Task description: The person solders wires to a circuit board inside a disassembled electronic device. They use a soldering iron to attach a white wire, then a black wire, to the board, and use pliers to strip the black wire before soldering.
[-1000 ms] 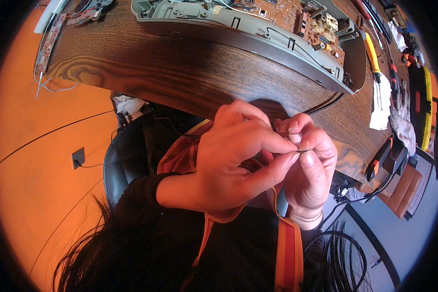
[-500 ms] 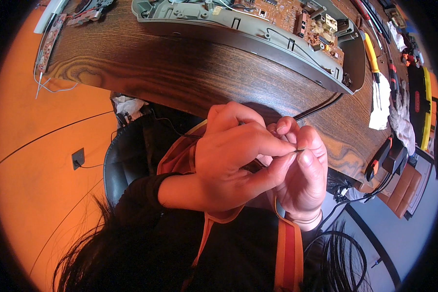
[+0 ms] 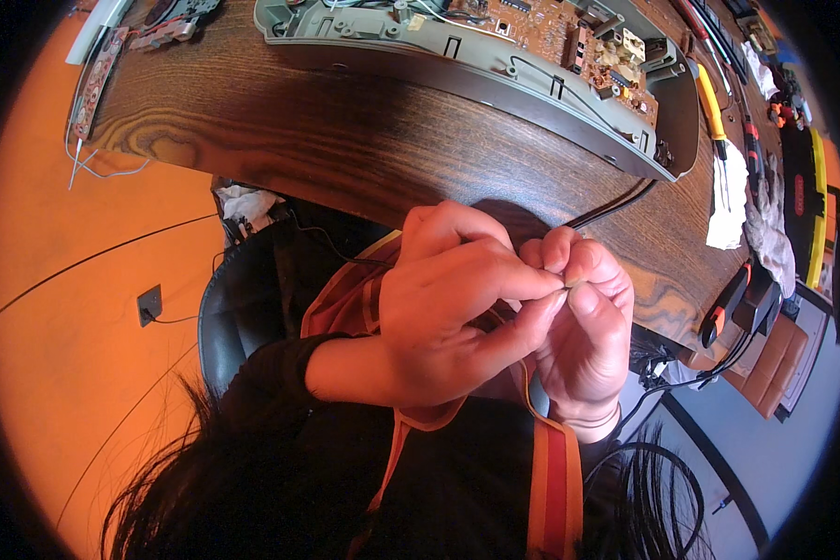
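My left hand (image 3: pixel 453 313) and my right hand (image 3: pixel 588 341) meet in front of my body, just off the table's near edge. Thumb and forefinger of each are pinched together, the tips touching. Between them is a tiny dark sliver (image 3: pixel 567 287), mostly covered by the fingertips and too small to name. The other left fingers curl inward, and the right ones bend behind the pinch. Beyond my hands, an opened grey device casing (image 3: pixel 439 65) lies on the table with a brown circuit board (image 3: pixel 551 42) and wires inside.
The dark wooden table (image 3: pixel 252 140) carries a narrow circuit board (image 3: pixel 98 84) at far left. To the right lie a yellow-handled tool (image 3: pixel 709 101), white tissue (image 3: pixel 728 201) and an orange-and-black tool (image 3: pixel 723 306). A black cable (image 3: pixel 616 205) runs from the casing toward my hands.
My right hand has shifted very slightly to the right, opening a little from the left one. The fingertips still pinch at nearly the same spot.
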### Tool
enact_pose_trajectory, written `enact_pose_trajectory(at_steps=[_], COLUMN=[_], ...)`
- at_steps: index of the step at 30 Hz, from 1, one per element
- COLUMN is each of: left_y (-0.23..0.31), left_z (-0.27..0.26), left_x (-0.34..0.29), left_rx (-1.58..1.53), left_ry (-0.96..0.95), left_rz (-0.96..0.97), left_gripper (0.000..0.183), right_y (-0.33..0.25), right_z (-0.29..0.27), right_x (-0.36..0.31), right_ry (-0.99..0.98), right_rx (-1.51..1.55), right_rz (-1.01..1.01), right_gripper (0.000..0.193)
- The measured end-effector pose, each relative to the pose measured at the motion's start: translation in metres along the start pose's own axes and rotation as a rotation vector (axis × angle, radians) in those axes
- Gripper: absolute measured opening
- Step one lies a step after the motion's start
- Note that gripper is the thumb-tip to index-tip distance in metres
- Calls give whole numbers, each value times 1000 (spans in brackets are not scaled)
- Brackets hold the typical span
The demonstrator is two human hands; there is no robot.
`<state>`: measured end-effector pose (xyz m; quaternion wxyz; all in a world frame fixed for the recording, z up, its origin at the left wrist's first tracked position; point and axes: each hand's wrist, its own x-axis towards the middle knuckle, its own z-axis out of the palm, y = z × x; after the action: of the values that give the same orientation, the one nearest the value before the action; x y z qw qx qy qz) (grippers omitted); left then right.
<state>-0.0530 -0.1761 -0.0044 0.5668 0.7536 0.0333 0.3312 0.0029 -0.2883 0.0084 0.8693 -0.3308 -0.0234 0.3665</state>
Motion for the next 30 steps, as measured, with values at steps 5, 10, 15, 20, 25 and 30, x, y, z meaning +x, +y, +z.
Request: enact_pose_trajectory(at_steps=[5, 10, 15, 20, 25, 30], left_y=[2, 11, 14, 15, 13, 12], left_z=[-2, -6, -9, -8, -10, -14], left_x=[3, 7, 12, 12, 6, 11], left_rx=[-9, -488, -585, -547, -431, -283], left_ry=[-42, -121, -170, -129, -175, -166], left_rz=[-60, -567, -677, -725, -665, -578], left_gripper=[13, 4, 1, 6, 3, 6], right_y=[-2, -15, -24, -31, -31, -33], right_z=[-2, -4, -5, -4, -7, -1], right_x=[1, 1, 6, 6, 8, 17], right_ry=[6, -47, -62, -44, -91, -182], right_rx=[-113, -363, -804, -1103, -1175, -1381], right_rz=[-63, -168, -375, -523, -611, -744], right_gripper=[5, 15, 19, 19, 19, 11])
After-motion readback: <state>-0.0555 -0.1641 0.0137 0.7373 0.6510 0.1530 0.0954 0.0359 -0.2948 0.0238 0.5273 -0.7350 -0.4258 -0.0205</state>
